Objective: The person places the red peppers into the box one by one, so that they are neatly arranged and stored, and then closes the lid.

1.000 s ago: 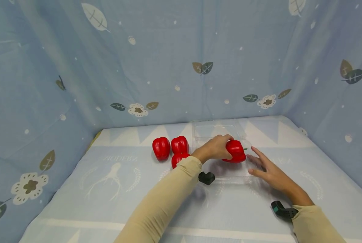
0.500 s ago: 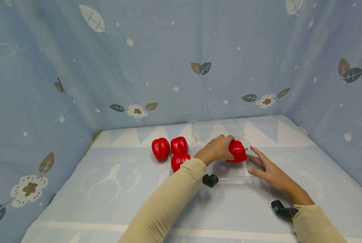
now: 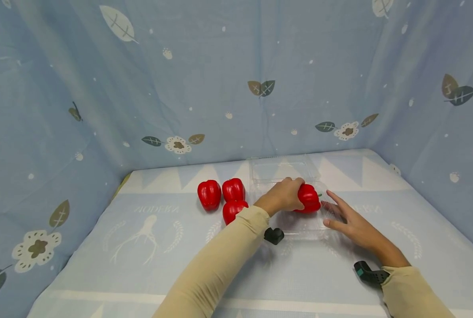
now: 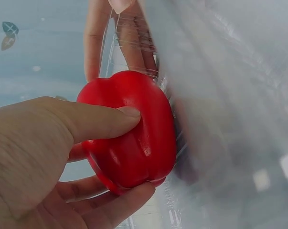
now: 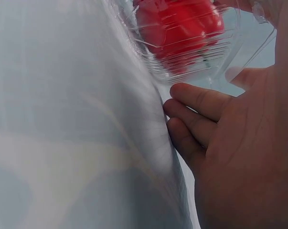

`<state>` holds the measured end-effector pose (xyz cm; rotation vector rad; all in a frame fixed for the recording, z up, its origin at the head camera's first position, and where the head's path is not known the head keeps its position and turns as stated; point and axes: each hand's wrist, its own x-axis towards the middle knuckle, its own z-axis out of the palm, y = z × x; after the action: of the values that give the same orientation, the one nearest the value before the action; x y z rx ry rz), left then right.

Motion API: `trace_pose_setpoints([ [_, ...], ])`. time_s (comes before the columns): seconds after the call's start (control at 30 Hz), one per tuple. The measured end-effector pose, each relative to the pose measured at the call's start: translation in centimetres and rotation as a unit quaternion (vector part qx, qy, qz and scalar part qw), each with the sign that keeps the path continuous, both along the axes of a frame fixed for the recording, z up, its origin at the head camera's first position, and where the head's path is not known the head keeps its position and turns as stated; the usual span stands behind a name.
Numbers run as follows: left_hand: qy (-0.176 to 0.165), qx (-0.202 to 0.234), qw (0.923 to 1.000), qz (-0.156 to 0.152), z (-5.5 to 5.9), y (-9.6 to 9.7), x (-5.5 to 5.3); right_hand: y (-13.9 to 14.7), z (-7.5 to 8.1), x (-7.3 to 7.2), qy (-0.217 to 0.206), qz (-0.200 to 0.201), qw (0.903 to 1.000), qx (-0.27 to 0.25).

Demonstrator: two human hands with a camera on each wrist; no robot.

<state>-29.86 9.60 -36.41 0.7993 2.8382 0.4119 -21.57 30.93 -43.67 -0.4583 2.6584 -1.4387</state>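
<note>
My left hand (image 3: 285,194) grips a red bell pepper (image 3: 309,198) with a green stem, low over a clear plastic clamshell box (image 3: 300,235). The left wrist view shows the thumb across the pepper (image 4: 134,157) and the fingers around its other side. My right hand (image 3: 353,226) is at the right side of the box, fingers extended and spread. Seen from the right wrist, fingertips of the hand (image 5: 201,124) lie by the ribbed box wall (image 5: 196,62), with the pepper behind the plastic. Whether the pepper touches the box floor, I cannot tell.
Left of the box sit a red bell pepper (image 3: 209,195), another red bell pepper (image 3: 234,190), and a third bell pepper (image 3: 232,211) partly behind my left sleeve. The box's clear lid (image 3: 282,168) lies open towards the back. Patterned blue fabric (image 3: 204,79) stands behind the table.
The held pepper and my left hand have shifted slightly to the right over the box. My right hand stays in nearly the same place beside it.
</note>
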Motion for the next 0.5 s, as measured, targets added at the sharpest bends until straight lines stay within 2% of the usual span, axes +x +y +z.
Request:
trace_pose_setpoints([
  [0.27,-0.006,-0.007,0.9999,0.008,0.27,0.02,0.17,-0.13,0.0,-0.05,0.004,-0.001,1.0,0.0],
  [0.5,-0.025,0.009,0.9995,0.018,0.33,-0.16,0.27,-0.08,-0.07,-0.1,0.005,0.003,1.0,-0.003],
])
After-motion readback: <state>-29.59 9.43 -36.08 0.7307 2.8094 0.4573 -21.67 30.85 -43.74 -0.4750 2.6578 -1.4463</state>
